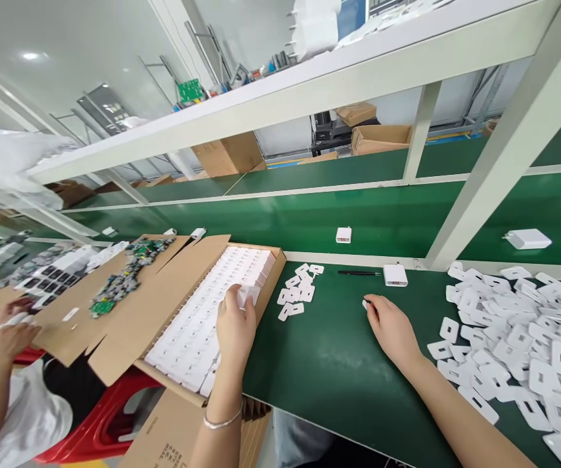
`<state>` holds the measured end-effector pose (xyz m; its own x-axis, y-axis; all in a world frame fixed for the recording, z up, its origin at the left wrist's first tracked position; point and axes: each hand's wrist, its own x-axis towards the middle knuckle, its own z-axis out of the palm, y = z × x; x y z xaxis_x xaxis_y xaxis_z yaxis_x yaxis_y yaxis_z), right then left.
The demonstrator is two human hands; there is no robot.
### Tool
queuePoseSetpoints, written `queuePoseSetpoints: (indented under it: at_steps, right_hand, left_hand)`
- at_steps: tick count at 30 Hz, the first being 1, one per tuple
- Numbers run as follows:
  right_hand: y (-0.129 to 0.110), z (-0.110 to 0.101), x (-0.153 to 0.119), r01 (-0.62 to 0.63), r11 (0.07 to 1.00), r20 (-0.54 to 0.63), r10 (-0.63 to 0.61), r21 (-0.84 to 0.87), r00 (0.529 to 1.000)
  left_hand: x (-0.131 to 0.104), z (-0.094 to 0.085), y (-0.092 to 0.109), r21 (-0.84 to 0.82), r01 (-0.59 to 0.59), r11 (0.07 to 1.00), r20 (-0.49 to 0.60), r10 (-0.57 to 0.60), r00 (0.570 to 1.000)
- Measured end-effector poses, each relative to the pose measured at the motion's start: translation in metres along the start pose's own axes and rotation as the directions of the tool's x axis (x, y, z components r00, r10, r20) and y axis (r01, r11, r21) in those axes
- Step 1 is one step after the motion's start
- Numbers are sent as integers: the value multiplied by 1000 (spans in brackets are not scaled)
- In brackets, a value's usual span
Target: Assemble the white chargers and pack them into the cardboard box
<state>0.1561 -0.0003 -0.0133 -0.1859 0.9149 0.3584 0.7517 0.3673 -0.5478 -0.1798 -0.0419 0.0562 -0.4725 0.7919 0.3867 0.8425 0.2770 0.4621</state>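
My left hand (235, 325), a bracelet on its wrist, is closed on a white charger housing (247, 295) above an open carton (271, 281). Rows of white charger housings (202, 312) fill that carton. On the green bench top my right hand (391, 328) has its fingertips pinched together, with a small white bit showing at their tips; most of it is hidden. Between the hands lies a small group of white faceplates (294, 294) with rectangular cutouts. A thin black tool (358, 273) and a white charger (395, 275) lie beyond my right hand.
A large heap of white faceplates (519, 351) spreads at the right. More chargers (343, 234) stand on the green belt (280, 218) behind a pale metal rail. Circuit boards (119, 286) lie on a cardboard flap at left, near a co-worker's hands (10, 335). A slanted post (499, 136) and overhead shelf frame the bench.
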Motion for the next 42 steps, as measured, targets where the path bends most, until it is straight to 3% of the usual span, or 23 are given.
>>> queuePoseSetpoints:
  at_steps: [3,9,15,18,21,24,27,32,34,35,36,39,42]
  right_hand:
    - [0,-4,-1,-19,1000,-5,19,-21,1000]
    - [-2,-6,-1,-27,991,-1,27,-129,1000]
    - [-6,-7,-5,-50,965,91,75,-257,993]
    - [-6,-5,-8,-58,963,94,85,-263,992]
    - [-7,-3,-9,-48,966,80,71,-254,994]
    - [-9,-5,-9,-34,964,73,55,-262,996]
    - [-9,-10,-8,-67,951,65,90,-302,994]
    - [-1,-19,-4,-100,944,87,133,-315,987]
    - [1,-20,-3,-96,947,102,133,-306,986]
    - [2,-20,-2,-94,948,109,133,-305,985]
    - [2,-20,-1,-91,948,116,132,-304,984]
    - [3,-20,1,-84,954,125,124,-288,984]
    - [3,-20,1,-106,965,114,137,-241,984]
  left_hand:
    - [3,2,-4,53,-35,998,13,34,999]
    - [-3,10,-14,187,-89,978,139,63,988]
    - [-13,14,-18,395,-113,912,119,71,990]
    - [-16,13,-8,420,-107,901,50,95,994]
    - [-21,19,24,293,-260,920,-13,276,961]
    - [-26,40,76,41,-520,853,34,519,854]
    - [-23,77,133,-200,-695,691,153,722,674]
    - [-2,146,200,-457,-726,514,357,854,379]
    - [5,164,212,-531,-695,486,392,867,307]
    - [7,170,215,-576,-660,482,382,873,303]
    - [8,174,217,-626,-612,484,358,875,327]
    - [6,175,211,-736,-454,501,288,840,460]
    - [-2,161,195,-813,-265,518,294,759,582]
